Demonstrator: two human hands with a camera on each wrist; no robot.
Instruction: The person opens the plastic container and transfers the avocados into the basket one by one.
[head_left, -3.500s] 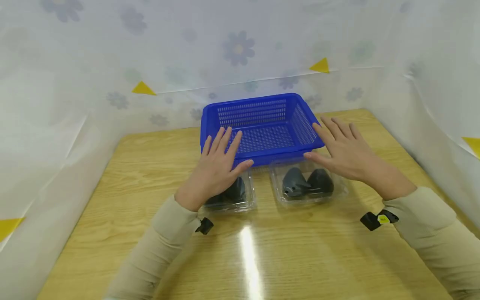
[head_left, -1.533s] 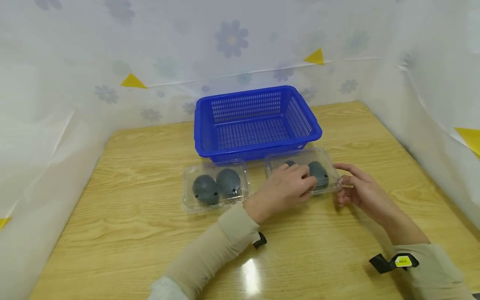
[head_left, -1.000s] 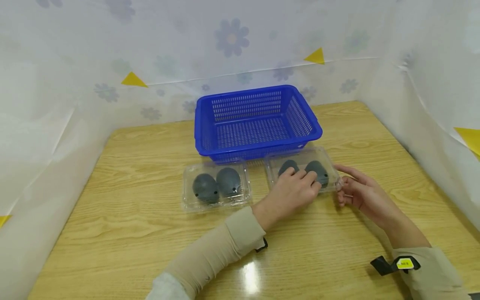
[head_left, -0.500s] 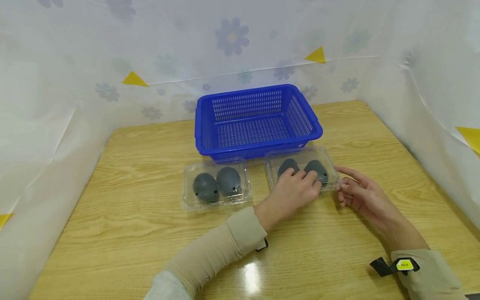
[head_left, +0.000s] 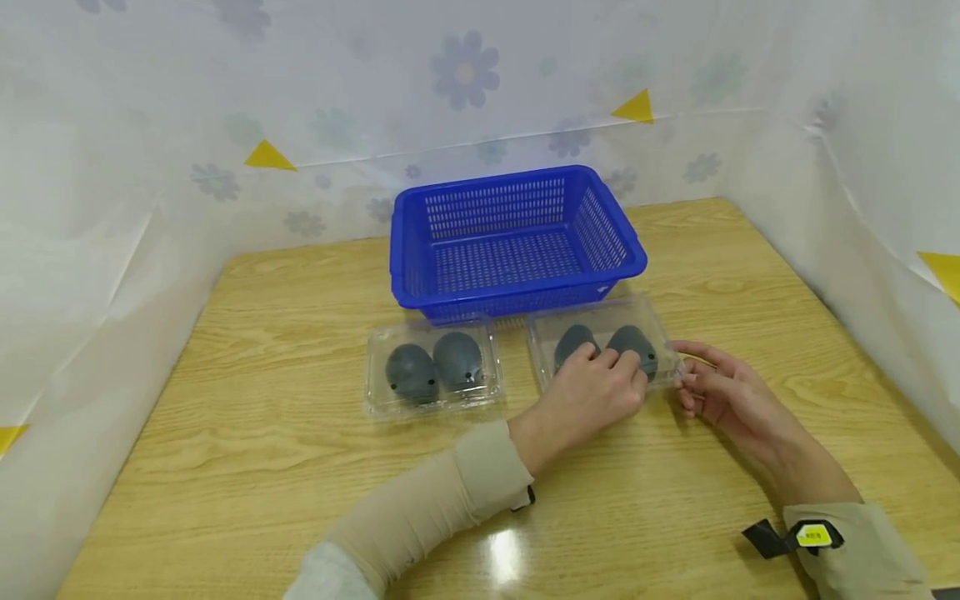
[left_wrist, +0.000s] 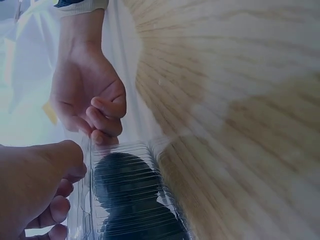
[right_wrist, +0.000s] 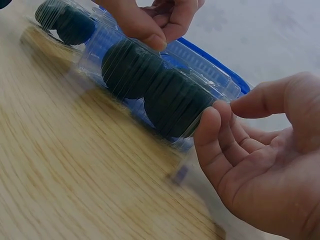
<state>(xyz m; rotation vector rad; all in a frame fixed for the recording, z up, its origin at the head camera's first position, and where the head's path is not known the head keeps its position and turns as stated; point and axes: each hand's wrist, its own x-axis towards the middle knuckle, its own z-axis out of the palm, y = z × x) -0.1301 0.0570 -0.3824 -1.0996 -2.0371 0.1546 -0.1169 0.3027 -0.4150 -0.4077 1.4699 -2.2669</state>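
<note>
Two clear plastic boxes, the left one (head_left: 375, 408) and the right one (head_left: 542, 315), each hold two dark grey-green, egg-shaped objects with small black dots. My left hand (head_left: 588, 396) reaches across to the right box, its curled fingers over the lid and its thumb (right_wrist: 152, 41) at the lid's edge. The right hand (head_left: 738, 408) pinches that box's right end corner between thumb and fingers, as the right wrist view shows. In the left wrist view, the ribbed box (left_wrist: 137, 146) lies just beside the left fingers, with the right hand (left_wrist: 90, 92) at its far end.
A blue plastic basket (head_left: 517, 292) with slotted walls stands right behind both boxes. All of them are on a wood-grain table (head_left: 285, 350). White flower-patterned sheeting (head_left: 337, 83) with yellow triangles closes off the back and sides.
Both hands were spread open near the basket's sides; the left has moved right onto the right box, and the right has come down to its end. Over the last second, little has moved.
</note>
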